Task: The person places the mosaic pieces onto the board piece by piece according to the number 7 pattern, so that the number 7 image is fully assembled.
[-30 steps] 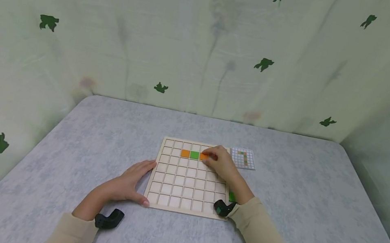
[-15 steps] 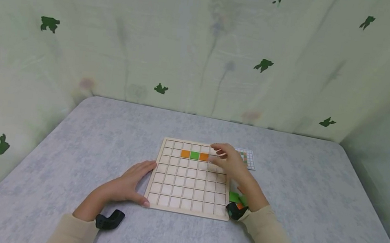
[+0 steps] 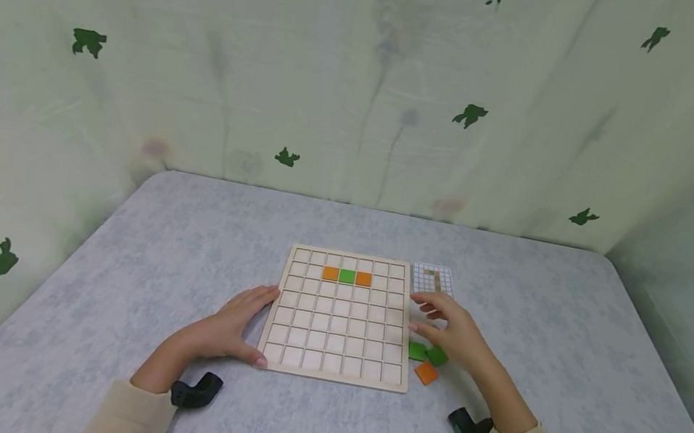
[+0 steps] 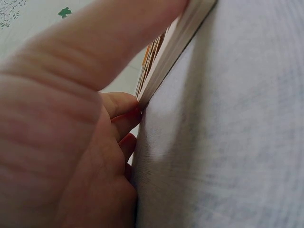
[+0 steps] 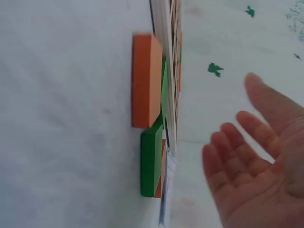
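Note:
A pale wooden grid board [image 3: 320,323] lies on the table; its second row from the back holds an orange tile [image 3: 331,274], a green tile [image 3: 347,276] and another orange tile [image 3: 363,279], side by side. My left hand [image 3: 220,328] rests against the board's left edge, thumb at the near corner and fingers stretched further up. In the left wrist view, thumb and fingertip touch the board's side. My right hand [image 3: 453,333] hovers with nothing in it, just past the board's right edge, fingers loosely bent. Below it lie loose green tiles [image 3: 437,356] and an orange tile [image 3: 426,373].
A pattern card [image 3: 434,278] with a small coloured grid lies by the board's far right corner, partly covered by my right hand. In the right wrist view, another orange tile [image 5: 160,173] shows behind a green one. A pale curtain [image 3: 364,87] hangs behind the table.
My right hand has let go of the orange tile in the second row and moved right and nearer, off the board, uncovering the loose tiles. The left hand stays put.

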A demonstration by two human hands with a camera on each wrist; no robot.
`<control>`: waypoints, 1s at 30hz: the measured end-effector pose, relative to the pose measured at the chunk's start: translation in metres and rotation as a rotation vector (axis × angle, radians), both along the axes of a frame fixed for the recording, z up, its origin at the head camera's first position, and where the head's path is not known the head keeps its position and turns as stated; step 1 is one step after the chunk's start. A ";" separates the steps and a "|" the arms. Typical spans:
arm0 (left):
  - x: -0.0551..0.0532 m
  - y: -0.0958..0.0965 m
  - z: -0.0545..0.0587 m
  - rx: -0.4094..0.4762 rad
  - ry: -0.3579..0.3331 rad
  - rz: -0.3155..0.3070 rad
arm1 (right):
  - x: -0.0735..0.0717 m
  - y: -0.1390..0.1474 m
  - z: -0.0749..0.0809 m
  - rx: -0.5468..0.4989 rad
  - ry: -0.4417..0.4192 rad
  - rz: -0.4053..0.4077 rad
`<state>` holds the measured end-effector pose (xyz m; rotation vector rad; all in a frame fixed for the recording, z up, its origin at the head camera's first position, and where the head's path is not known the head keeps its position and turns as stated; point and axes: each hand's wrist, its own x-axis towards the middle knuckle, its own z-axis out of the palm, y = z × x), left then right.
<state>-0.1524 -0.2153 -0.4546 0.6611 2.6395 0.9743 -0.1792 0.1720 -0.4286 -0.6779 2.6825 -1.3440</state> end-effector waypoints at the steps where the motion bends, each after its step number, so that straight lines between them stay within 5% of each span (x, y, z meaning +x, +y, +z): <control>1: 0.000 0.000 0.000 0.001 0.000 -0.001 | 0.004 0.003 -0.002 0.008 0.000 0.006; 15: -0.001 0.000 -0.004 0.015 0.014 -0.007 | 0.025 0.016 -0.026 0.126 -0.031 0.020; 24: -0.001 -0.001 -0.003 0.022 0.021 -0.014 | 0.025 0.010 -0.018 0.233 -0.027 0.014; 30: 0.000 -0.001 -0.003 0.020 0.016 -0.014 | 0.021 0.007 -0.007 0.199 0.012 0.028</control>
